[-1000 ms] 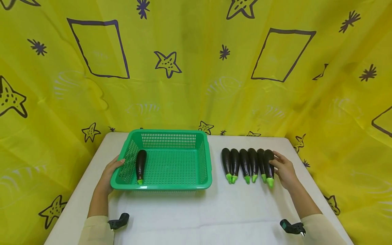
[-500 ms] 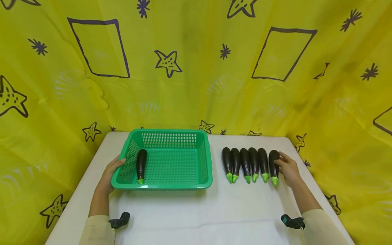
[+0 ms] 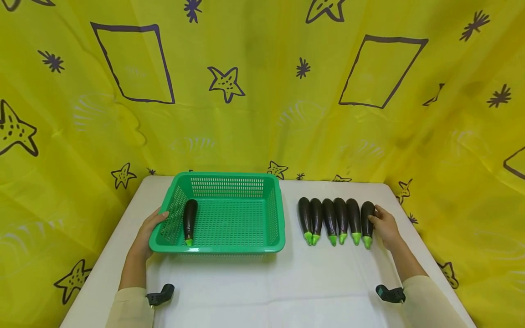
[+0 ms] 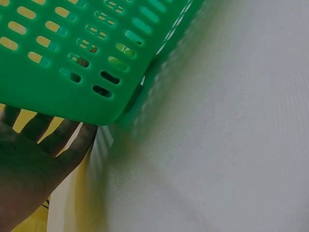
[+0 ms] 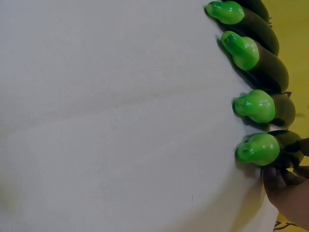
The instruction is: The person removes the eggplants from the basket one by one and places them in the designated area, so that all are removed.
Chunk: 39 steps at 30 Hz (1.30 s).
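My left hand grips the left side of a green plastic basket, thumb over the rim and fingers against the outer wall. In the left wrist view those fingers lie under the basket's edge. One dark eggplant with a green stem end lies inside, toward the basket's left. On the right, my right hand holds the rightmost eggplant of a row, thumb on top and fingers along its right side. The right wrist view shows its green stem end resting at the white tabletop.
Several more eggplants lie side by side left of the held one, stem ends toward me. A white cloth covers the table. Yellow patterned curtains close off the back and both sides.
My right hand has shifted the rightmost eggplant to the right, away from its neighbour, and it now lies down in line with the row. My left hand stays on the basket.
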Each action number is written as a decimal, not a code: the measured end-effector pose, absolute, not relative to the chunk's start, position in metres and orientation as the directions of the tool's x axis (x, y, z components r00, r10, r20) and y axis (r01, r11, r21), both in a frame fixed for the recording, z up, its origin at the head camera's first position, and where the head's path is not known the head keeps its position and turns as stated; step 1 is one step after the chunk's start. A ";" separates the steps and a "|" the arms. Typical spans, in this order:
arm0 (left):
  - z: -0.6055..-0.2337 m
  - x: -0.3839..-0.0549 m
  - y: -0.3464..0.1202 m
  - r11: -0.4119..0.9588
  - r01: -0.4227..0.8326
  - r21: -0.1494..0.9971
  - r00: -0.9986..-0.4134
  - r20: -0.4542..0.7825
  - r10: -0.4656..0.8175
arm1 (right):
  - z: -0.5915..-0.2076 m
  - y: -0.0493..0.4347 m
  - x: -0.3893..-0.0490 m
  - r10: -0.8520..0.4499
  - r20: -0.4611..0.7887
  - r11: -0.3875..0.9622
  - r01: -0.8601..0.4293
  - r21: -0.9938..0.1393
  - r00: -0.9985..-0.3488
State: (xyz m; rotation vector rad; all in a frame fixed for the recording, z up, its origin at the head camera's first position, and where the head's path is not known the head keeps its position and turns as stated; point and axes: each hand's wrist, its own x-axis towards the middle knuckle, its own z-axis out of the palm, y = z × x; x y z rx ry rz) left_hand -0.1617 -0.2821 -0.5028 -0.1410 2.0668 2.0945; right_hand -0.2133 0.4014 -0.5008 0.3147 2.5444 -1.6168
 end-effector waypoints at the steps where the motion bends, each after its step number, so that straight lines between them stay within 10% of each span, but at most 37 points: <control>1: -0.503 -0.162 -0.282 -0.008 -0.206 0.979 -0.976 -0.205 0.073 | -0.502 0.401 -0.213 0.118 -0.199 0.419 0.231 -0.878 -0.973; 39: -0.502 -0.163 -0.282 -0.020 -0.220 0.975 -0.973 -0.218 0.079 | -0.520 0.393 -0.216 0.313 -0.030 0.472 0.183 -0.862 -0.949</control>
